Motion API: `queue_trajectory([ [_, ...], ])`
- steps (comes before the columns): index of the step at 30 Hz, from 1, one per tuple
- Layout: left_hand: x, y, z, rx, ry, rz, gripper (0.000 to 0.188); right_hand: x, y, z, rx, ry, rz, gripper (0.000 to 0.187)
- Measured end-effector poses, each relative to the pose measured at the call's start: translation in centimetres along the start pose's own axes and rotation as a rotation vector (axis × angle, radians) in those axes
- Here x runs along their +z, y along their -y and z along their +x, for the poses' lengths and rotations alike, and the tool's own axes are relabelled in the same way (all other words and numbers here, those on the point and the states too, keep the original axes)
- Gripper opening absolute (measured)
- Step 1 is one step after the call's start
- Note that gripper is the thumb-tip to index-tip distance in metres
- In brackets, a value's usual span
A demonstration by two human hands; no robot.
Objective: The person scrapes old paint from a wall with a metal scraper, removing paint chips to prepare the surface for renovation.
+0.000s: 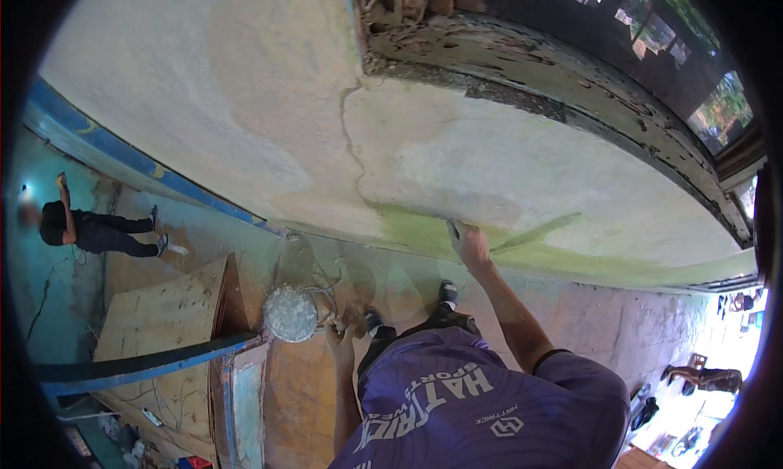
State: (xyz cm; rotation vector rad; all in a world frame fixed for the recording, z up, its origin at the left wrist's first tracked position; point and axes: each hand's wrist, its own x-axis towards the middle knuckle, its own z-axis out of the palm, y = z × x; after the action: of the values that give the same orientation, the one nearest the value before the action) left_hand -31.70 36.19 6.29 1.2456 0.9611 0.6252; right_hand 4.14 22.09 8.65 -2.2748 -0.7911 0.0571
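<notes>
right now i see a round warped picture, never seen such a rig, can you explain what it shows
No machine here: it is a bare-handed person at work. The single picture comes from a fisheye camera worn on the head, looking down, so straight edges bend. The right hand is at a pale wall with a crack and a green patch; what it grips is hard to make out. The left hand is beside a round greyish container; its grip is unclear too. Another person is farther off, left.

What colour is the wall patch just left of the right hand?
The wall patch is yellowish green, best in the head view.
</notes>
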Motion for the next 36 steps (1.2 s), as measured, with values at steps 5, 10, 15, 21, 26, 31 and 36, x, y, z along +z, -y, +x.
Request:
queue_trajectory([
  [5, 1.3, -1.3, 1.1, -0.127, 0.03, -0.073, 0.029, 8.3, 1.5, 3.5, -0.169, 0.039, -0.146, 0.011],
  [10, -0.4, -0.7, 0.5, -0.058, 0.073, -0.017, 0.028, 9.7, 7.6, 4.3, -0.087, 0.113, -0.22, 0.015],
  [15, -1.7, -1.8, -1.2, -0.041, -0.127, -0.01, 0.02, 5.6, 3.6, 2.5, -0.237, -0.205, 0.041, 0.011],
  [21, -3.2, -0.7, -1.3, -0.08, -0.109, -0.063, 0.019, 12.4, 7.7, 6.8, -0.155, 0.041, -0.172, 0.013],
  [26, -4.5, -1.2, -2.8, -0.055, -0.183, -0.069, 0.018, 9.4, 9.5, 5.1, -0.165, -0.056, -0.096, 0.013],
  [31, -7.4, 2.4, -3.1, -0.066, -0.239, -0.133, 0.019, 2.8, 9.3, 3.7, -0.04, -0.095, 0.029, 0.013],
  [36, -6.9, 1.6, -1.3, -0.119, -0.16, -0.178, 0.022, 10.8, 7.7, 6.0, -0.077, -0.005, -0.362, 0.015],
])
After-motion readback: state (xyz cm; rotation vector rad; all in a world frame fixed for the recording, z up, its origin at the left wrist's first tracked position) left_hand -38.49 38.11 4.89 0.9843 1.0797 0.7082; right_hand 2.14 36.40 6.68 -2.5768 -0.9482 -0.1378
